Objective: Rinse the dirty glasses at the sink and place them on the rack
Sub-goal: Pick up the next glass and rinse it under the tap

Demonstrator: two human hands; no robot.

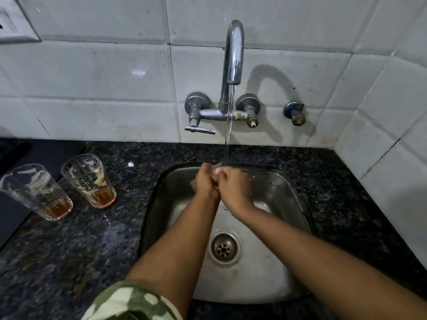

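My left hand and my right hand are pressed together over the steel sink, right under the stream from the tap. Both close around a clear glass that is mostly hidden by the fingers; only a faint rim shows to the right. Two dirty glasses stand on the dark granite counter at the left: one nearer the sink and one further left. Each has brown liquid at the bottom and residue on its walls. No rack is in view.
The drain sits in the sink's middle. The tap handle and two valves stick out of the tiled wall behind. A dark flat object lies at the counter's left edge. A tiled side wall closes the right.
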